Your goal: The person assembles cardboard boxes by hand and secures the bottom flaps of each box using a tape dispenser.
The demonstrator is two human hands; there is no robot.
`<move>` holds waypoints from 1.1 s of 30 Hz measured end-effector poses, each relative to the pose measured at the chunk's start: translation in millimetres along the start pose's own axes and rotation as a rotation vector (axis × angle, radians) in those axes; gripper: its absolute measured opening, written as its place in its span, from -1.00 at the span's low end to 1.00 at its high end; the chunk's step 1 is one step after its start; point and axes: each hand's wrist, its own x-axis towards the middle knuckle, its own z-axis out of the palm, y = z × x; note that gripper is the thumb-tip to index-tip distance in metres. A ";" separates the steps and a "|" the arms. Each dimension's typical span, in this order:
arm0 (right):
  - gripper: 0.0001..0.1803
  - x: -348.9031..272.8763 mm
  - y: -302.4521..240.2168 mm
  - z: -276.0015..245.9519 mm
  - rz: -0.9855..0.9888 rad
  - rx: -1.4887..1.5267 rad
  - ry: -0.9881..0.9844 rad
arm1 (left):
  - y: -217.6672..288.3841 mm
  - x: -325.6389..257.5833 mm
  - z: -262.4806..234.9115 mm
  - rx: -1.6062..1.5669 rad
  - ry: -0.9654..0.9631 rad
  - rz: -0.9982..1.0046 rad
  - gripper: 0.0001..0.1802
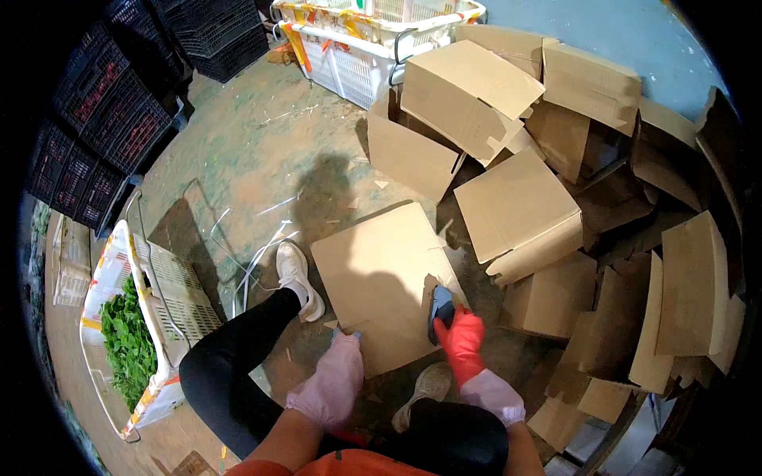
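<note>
A brown cardboard box point(373, 262) lies on the floor between my feet, its broad face up and partly in shadow. My right hand point(462, 337), in a red rubber glove, is closed around a blue and black hand tool point(439, 309) whose exact kind I cannot make out. The tool rests on or just above the box's right side. At the near left edge of the box is my left hand point(347, 339), touching the cardboard. A pale pink sleeve cover hides most of it, with bits of blue showing at the fingertips, so its grip is unclear.
Several cardboard boxes point(516, 198) are heaped to the right. A white plastic basket point(182, 293) with green leafy vegetables point(128, 341) stands at the left. Stacked white baskets point(341, 67) and black crates point(119, 103) are farther back. White straps point(254, 262) lie beside my left shoe.
</note>
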 end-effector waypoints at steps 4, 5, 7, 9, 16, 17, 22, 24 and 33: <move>-0.27 -4.0 -14.7 -1.7 0.084 -0.112 -0.147 | -12.7 5.1 9.7 -0.002 -0.001 0.001 -0.54; -0.27 -10.0 -14.9 2.6 0.110 -0.130 -0.185 | -14.5 7.6 13.1 -0.002 -0.003 0.005 -0.54; -0.34 -28.3 -14.6 8.0 0.007 -0.149 -0.158 | -17.1 10.5 15.2 -0.006 -0.003 0.015 -0.52; -0.38 -37.6 10.0 38.2 -0.061 -0.290 -0.168 | -17.0 18.8 29.5 -0.009 -0.039 0.035 -0.51; -0.60 -35.7 13.3 -14.5 0.151 0.064 0.229 | 17.5 35.9 -21.6 -0.123 -0.056 0.382 -0.47; -0.57 -33.1 27.1 -28.1 0.213 0.051 0.236 | 32.9 28.5 -23.8 -0.050 0.016 0.390 -0.48; -0.54 -3.2 103.4 -101.1 0.476 -0.346 0.203 | 146.0 -73.7 44.5 0.325 0.035 0.414 -0.48; -0.53 5.3 140.7 -99.1 0.522 -0.396 0.141 | 174.5 -116.3 67.7 0.491 -0.009 0.439 -0.48; -0.50 33.3 23.5 -143.0 0.610 1.793 0.449 | 222.5 -152.1 144.3 0.895 -0.021 0.587 -0.37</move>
